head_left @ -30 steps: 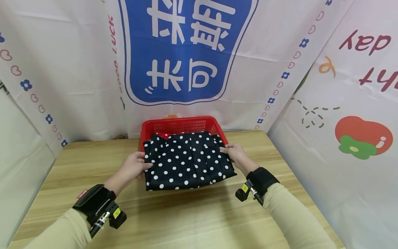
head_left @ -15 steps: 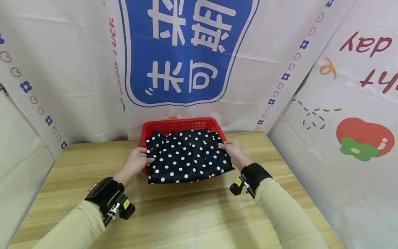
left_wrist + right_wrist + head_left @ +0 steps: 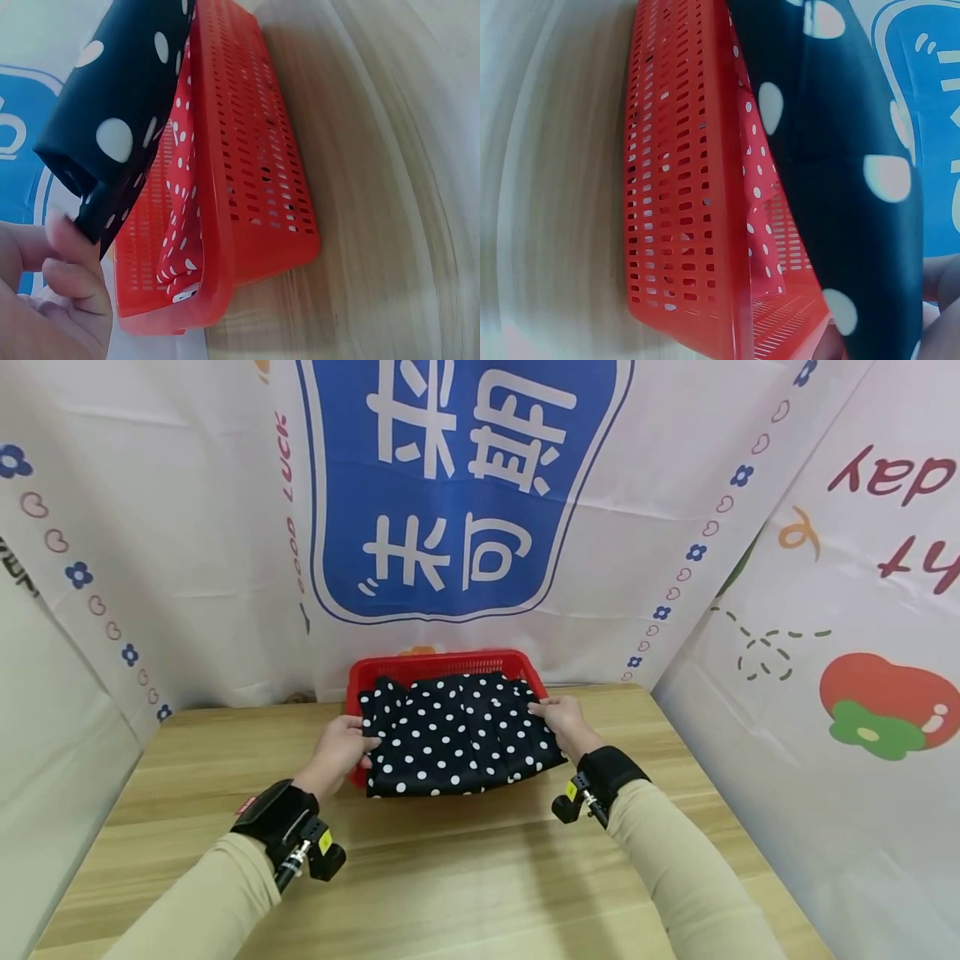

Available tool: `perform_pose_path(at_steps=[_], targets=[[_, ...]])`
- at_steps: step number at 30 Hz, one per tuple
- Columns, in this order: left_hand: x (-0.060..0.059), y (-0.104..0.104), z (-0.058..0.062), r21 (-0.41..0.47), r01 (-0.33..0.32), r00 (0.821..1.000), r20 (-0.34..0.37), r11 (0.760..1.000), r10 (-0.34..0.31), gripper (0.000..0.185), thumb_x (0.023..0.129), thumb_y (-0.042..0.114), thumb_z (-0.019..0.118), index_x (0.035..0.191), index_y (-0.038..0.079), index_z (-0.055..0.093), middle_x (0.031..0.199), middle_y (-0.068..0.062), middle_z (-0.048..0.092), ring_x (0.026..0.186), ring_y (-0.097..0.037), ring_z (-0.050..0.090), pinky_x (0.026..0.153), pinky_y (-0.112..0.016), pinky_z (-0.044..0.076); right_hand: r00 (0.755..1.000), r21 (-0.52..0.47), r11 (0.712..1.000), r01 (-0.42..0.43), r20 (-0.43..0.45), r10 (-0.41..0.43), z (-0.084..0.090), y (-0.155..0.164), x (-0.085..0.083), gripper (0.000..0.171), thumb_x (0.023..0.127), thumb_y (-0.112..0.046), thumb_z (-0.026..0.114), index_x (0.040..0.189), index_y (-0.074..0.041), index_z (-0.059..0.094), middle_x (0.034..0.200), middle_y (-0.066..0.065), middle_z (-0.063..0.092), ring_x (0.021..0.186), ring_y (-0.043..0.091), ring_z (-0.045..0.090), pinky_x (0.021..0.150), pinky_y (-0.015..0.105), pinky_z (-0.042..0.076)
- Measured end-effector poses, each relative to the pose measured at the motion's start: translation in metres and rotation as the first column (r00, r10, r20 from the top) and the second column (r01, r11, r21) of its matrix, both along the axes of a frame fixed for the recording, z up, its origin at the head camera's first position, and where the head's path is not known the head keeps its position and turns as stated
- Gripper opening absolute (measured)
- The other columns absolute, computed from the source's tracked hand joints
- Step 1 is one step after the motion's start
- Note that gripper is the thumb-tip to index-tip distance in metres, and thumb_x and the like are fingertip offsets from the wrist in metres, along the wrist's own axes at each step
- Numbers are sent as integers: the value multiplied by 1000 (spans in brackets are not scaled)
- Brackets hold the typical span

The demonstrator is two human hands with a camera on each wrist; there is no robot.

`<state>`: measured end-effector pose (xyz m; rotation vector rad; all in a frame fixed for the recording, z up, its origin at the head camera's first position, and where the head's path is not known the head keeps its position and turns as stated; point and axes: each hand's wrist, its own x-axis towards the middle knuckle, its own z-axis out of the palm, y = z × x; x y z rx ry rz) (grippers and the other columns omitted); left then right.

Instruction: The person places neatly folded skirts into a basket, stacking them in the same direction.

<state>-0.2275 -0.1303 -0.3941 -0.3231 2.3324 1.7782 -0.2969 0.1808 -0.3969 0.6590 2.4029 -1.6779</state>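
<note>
A folded black cloth with white dots point(image 3: 459, 735) is held above the red plastic basket point(image 3: 442, 662), covering much of its opening in the head view. My left hand point(image 3: 341, 750) pinches its left edge between thumb and fingers; that folded corner shows in the left wrist view, where the hand point(image 3: 64, 292) sits low at the left. At the right edge, my right hand point(image 3: 566, 724) grips the cloth, and the right wrist view shows only part of those fingers point(image 3: 939, 319). Inside the basket lies a red cloth with white dots point(image 3: 181, 199), below the black one.
The basket stands on a wooden table point(image 3: 450, 877), near its back edge. Behind hangs a white printed curtain point(image 3: 225, 552) with a blue panel point(image 3: 427, 485). Another printed sheet point(image 3: 840, 793) closes off the right side.
Both hands have moved the black cloth slightly back and farther over the basket. The bit of red cloth seen behind it a second ago is now hidden in the head view.
</note>
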Motion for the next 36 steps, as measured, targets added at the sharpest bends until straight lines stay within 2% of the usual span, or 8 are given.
perform_pose_path(at_steps=[3, 8, 11, 15, 18, 28, 32, 36], targets=[[-3, 0, 1, 1, -10, 1000, 5, 1000, 10, 44, 95, -3, 52, 134, -14, 35, 107, -25, 55, 48, -7, 53, 46, -18, 38, 1000, 14, 1000, 1, 3, -1, 2, -2, -4, 26, 95, -10, 62, 116, 4, 62, 115, 14, 55, 103, 26, 49, 90, 36, 41], [-7, 1, 3, 1, -29, 999, -16, 1000, 29, 43, 95, -2, 52, 134, -13, 36, 108, -25, 57, 50, -7, 54, 49, -19, 43, 999, 10, 1000, -1, -40, 1, 0, -3, -7, 21, 94, -8, 62, 111, 5, 63, 108, 12, 54, 97, 23, 49, 82, 32, 41], [-10, 3, 6, -5, -35, 999, -17, 999, 35, 43, 97, -1, 51, 135, -12, 36, 111, -25, 55, 52, -9, 54, 54, -22, 44, 997, -12, 1000, 3, -74, -4, -2, -4, -10, 21, 94, -6, 62, 110, 7, 62, 108, 13, 55, 96, 22, 50, 84, 32, 44], [-13, 4, 8, -18, -47, 999, 6, 999, 47, 43, 97, 1, 52, 136, -10, 37, 110, -23, 55, 52, -9, 54, 58, -25, 45, 998, -23, 1000, 0, -56, -2, -1, -3, -12, 27, 95, -7, 61, 118, 7, 61, 121, 17, 57, 103, 23, 53, 95, 37, 46], [-17, 3, 9, -24, -49, 999, 17, 998, 50, 44, 97, 1, 52, 137, -10, 36, 111, -23, 54, 53, -9, 54, 58, -25, 45, 999, -17, 1000, -13, -30, 12, 2, -3, -13, 30, 96, -8, 60, 123, 6, 60, 127, 19, 56, 108, 25, 53, 98, 39, 45], [-26, 1, 14, -15, -80, 996, 34, 997, 80, 47, 98, 3, 50, 141, -8, 34, 120, -25, 51, 56, -9, 54, 55, -20, 44, 1000, -24, 1000, -2, -21, 2, 6, -10, -22, 27, 96, -8, 60, 120, 4, 60, 124, 17, 57, 106, 25, 53, 97, 39, 45], [-27, -1, 11, 4, -92, 996, -3, 996, 92, 45, 98, 2, 51, 139, -9, 35, 119, -25, 52, 54, -8, 54, 52, -18, 45, 999, -35, 999, -5, -53, 3, 4, -14, -24, 21, 96, -6, 60, 114, 5, 58, 118, 18, 55, 103, 27, 54, 94, 40, 47], [-26, -3, 9, 9, -97, 993, -60, 995, 97, 41, 99, 2, 51, 136, -8, 37, 119, -25, 53, 55, -7, 54, 51, -18, 46, 997, -36, 999, -15, -72, 12, 3, -18, -26, 18, 96, -5, 60, 110, 5, 57, 118, 20, 54, 107, 31, 55, 96, 42, 46]])
